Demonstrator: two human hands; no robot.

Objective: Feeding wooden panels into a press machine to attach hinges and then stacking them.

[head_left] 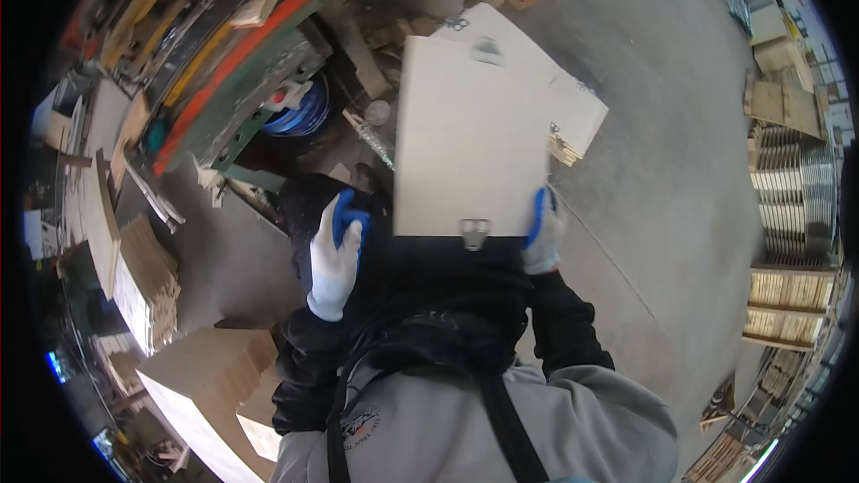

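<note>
A pale, flat wooden box [474, 143] is in front of my body, with a metal latch [474, 233] on its near edge and blurred metal hardware near its far edge. My right hand [544, 234], in a white glove with a blue palm, grips the box's right edge near the close corner. My left hand [337, 255], gloved alike, is off to the left of the box, apart from it. Its fingers are loosely bent, thumb apart, and nothing shows in them. Partly behind the box, a second pale box [573, 103] with metal fittings sits at an angle.
To the left, a green and orange machine [233, 72] stands over a blue bucket [300, 112]. Cardboard boxes [210, 353] and stacked boards [143, 259] flank my left side. Wood scraps lie on the concrete floor [662, 152]. Stacked wood panels [787, 295] line the right.
</note>
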